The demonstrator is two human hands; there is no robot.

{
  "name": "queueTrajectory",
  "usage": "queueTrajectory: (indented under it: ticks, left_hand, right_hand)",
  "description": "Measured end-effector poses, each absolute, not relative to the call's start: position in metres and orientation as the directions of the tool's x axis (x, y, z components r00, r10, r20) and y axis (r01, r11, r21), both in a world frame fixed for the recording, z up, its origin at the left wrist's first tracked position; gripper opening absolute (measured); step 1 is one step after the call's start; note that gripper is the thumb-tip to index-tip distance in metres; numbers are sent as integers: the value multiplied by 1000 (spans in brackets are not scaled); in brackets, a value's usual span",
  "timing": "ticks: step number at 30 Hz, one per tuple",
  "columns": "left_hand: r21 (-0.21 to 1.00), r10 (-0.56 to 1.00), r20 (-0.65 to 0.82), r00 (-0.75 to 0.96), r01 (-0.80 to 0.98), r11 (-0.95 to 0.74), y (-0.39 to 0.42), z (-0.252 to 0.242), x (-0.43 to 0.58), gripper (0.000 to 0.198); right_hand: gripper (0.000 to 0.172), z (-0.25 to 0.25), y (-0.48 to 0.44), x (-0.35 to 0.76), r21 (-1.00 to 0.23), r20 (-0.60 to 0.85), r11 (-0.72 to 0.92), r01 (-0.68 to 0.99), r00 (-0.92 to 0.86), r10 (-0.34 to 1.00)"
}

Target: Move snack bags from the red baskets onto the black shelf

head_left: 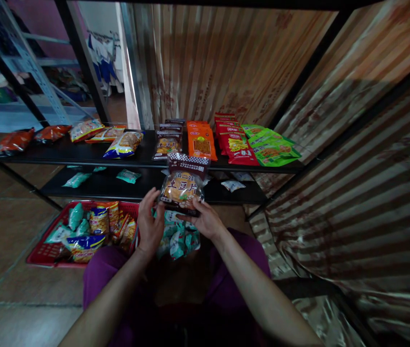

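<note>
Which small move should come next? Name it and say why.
Probably raise the bag slightly toward the matching bags on the upper shelf: the right hand grips it, the left hand is at its other side, and that row sits just behind it.

Beyond both hands point(206, 219) and all along the right of the right one, brown-and-beige striped, glossy curtain cloth point(356, 188) with faint flower patches, loosely crumpled toward its foot. Far beyond the left hand point(150, 221), blue-and-white fabric garments point(104, 65), hung up in a bright gap. Farther left of that hand, a pale blue metal rack point(46, 89) before a dusky pink wall point(59, 25). Well left of the left hand, brown square floor tiles point(2, 231) with pale joints.
</note>
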State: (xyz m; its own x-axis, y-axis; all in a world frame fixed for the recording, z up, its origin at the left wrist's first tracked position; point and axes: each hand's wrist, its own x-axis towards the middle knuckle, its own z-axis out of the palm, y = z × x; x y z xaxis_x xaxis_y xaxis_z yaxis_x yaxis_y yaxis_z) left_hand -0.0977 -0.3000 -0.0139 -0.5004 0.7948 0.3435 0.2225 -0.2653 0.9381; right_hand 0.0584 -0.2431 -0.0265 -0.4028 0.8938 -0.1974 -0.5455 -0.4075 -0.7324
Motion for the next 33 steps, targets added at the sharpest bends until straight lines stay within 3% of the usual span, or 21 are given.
queueTrajectory:
  ticks: [2,5,10,14,22,33]
  left_hand:
    - [992,837,99,-538,-17,-128,-289,-14,-109,30]
    - [917,913,-196,-357,-395,43,-276,-15,-119,30]
    - [832,967,-219,-128,-543,117,-272,-14,-117,39]
    - [765,964,-249,-95,-630,136,-272,-21,-114,49]
    - [870,914,-242,-327,-491,55,-257,-37,-114,44]
    - [958,871,-229,-434,-256,125,-260,-37,-115,42]
  right_hand:
    - [34,-27,-240,62,-724,-206,-435,-536,-434,877]
    - [34,-29,-237,64,-723,-203,-459,-516,-477,855]
    - [35,-33,-235,64,-747,-252,-500,-439,-509,823]
    - [34,-41,-233,68,-788,-295,-500,-359,-492,819]
    - [39,-63,-229,70,-838,-346,-490,-238,-464,816]
    - [46,-73,-228,61,-843,-409,-523,-129,-477,778]
